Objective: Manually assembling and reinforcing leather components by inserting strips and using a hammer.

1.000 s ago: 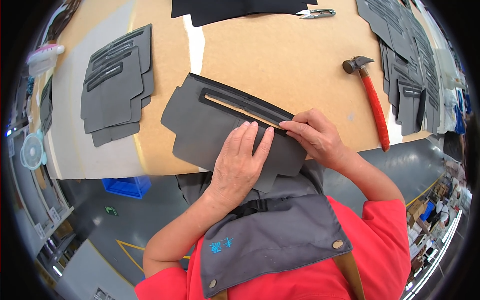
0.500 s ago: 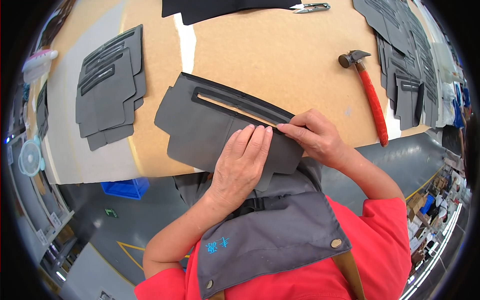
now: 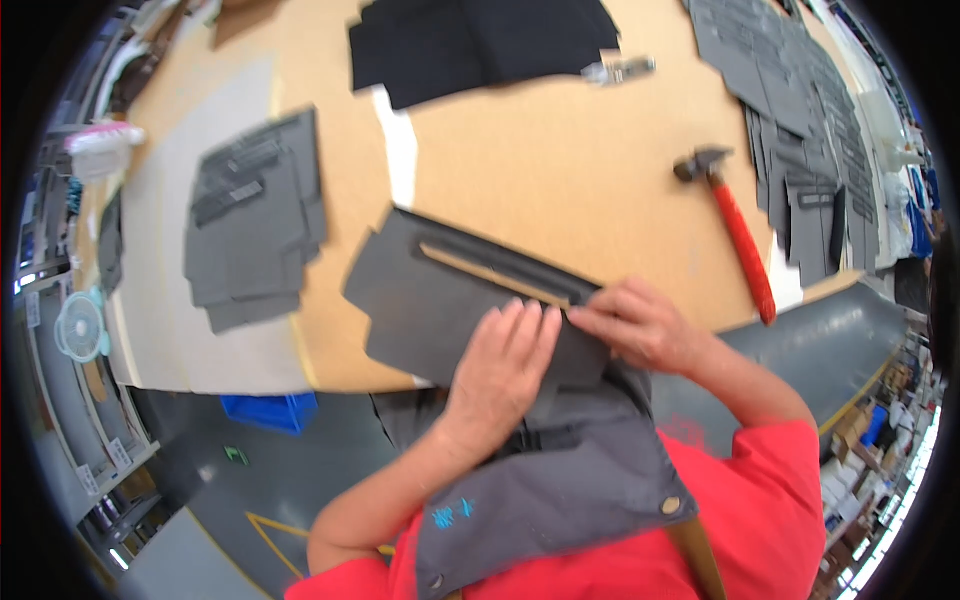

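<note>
A dark grey cut panel (image 3: 405, 305), leather-like, lies slanted at the table's near edge. A long narrow slot (image 3: 490, 275) with a black border runs along its far side. My left hand (image 3: 505, 365) rests on the panel just below the slot, fingers stretched out side by side. At the slot's right end, the thumb and forefinger of my right hand (image 3: 640, 325) pinch the panel's border. Whether a smaller piece is between them is hidden by the fingers and blur.
A red-handled hammer (image 3: 742, 240) lies to the right. Stacks of similar grey panels sit at left (image 3: 255, 230) and far right (image 3: 800, 130). Thread snips (image 3: 622, 70) touch or lie close to a black piece (image 3: 480, 50) at the back. A blue bin (image 3: 270, 410) stands below the table.
The view has tilted, so the table and everything on it appear lower in the picture, and more of the black piece shows. Both hands keep nearly the same places on the panel.
</note>
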The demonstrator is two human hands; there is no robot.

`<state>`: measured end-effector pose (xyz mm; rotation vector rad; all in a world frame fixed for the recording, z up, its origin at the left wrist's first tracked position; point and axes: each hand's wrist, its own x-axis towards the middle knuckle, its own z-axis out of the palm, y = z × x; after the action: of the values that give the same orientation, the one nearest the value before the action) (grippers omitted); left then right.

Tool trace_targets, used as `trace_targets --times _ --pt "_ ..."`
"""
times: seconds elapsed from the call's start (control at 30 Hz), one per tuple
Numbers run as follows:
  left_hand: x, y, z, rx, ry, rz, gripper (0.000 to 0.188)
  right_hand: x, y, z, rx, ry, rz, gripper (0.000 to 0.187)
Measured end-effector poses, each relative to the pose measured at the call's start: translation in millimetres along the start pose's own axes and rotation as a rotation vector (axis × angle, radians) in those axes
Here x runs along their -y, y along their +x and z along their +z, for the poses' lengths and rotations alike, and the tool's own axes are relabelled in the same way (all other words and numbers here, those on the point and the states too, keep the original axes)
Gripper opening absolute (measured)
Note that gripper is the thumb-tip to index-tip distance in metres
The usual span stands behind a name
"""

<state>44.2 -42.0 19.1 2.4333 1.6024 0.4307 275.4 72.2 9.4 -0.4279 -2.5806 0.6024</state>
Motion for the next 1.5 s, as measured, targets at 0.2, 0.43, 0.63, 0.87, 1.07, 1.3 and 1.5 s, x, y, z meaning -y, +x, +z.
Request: trace_targets --times 0.2,0.43,0.63,0.87,1.07,1.3,1.5 --pt "2 -1 3 -0.065 0.026 0.016 0.052 0 7 4 -0.135 -0.055 0.086 0.037" --pt "34 5 -17 0.007 -0.162 0.118 0.048 -12 59 10 -0.177 -0.037 0.161 0.029" --pt "45 -19 -18 -0.226 -0.039 -0.252 0.048 -29 62 24 -0.066 -0.118 0.093 0.027" --pt "79 -1 -11 -0.233 -0.068 -0.315 0.040 0 51 10 -0.032 -0.253 0.124 0.030" --pt "104 65 -4 -0.084 -0.231 0.036 0.034 42 47 16 0.031 -0.107 0.192 0.035" --pt "82 36 -17 -0.181 -0.222 -0.131 0.040 -13 76 6 -0.134 -0.207 0.259 0.038" --pt "98 21 -13 -0.252 -0.147 -0.246 0.042 -27 81 9 -0.087 -0.248 0.275 0.030"
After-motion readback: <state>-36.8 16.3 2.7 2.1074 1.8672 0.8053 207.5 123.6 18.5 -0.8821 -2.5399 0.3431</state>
